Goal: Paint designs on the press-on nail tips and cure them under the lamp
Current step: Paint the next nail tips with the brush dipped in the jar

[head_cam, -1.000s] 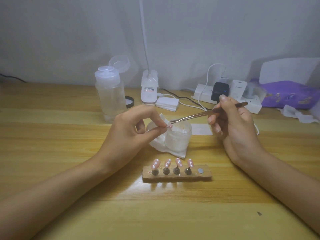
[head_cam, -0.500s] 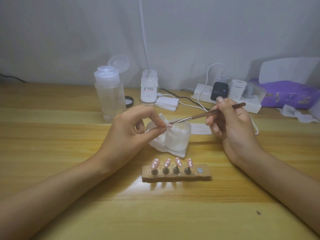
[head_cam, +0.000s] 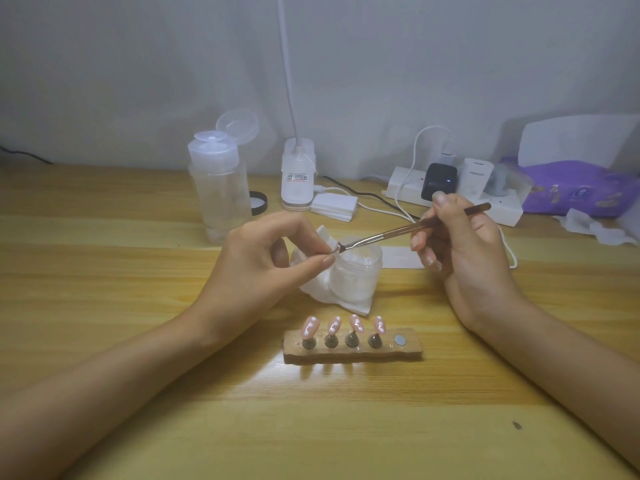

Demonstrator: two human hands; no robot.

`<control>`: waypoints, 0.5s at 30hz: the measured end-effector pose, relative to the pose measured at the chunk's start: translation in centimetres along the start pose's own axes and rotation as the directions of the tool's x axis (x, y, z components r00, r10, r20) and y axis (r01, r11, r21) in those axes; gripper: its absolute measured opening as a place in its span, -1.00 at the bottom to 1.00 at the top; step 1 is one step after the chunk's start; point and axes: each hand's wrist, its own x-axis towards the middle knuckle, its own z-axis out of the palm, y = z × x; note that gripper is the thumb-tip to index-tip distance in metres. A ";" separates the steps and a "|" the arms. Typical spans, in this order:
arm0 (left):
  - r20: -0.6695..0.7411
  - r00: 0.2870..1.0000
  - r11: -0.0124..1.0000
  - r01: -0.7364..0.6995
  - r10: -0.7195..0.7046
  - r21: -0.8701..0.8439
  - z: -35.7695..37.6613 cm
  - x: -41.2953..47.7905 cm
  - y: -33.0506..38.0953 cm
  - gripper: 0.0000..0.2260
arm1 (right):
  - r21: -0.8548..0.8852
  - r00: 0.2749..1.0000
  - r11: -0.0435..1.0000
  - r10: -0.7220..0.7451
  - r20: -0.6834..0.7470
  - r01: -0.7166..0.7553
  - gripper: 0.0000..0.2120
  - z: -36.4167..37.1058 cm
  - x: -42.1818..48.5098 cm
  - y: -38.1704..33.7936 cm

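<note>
Nail tips (head_cam: 310, 328) are worked at mid-tabletop (head_cam: 104, 271). One is pinched in the left hand (head_cam: 256, 268), a slim tool (head_cam: 388, 233) is gripped by the right hand (head_cam: 464, 258), and four are mounted on the holder (head_cam: 410, 351). They are judged light, stiff and slick, best pinched by the side edges.

Head view looks down, near the table (head_cam: 104, 289).

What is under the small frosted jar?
A crumpled white tissue lies under the jar, showing at its front and left. The part beneath the jar is hidden, and the left hand covers part of it.
</note>
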 end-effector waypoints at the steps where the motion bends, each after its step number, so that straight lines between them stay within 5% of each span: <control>1: 0.002 1.000 1.000 0.006 -0.006 -0.008 0.0 0.0 0.0 -0.89 | 0.002 1.000 1.000 0.014 -0.022 -0.014 -0.72 0.0 0.0 0.0; 15: 0.013 1.000 0.998 0.021 -0.020 -0.053 0.1 0.0 0.3 -0.90 | 0.055 1.000 0.998 -0.006 -0.002 0.007 -0.70 -0.2 0.0 -0.2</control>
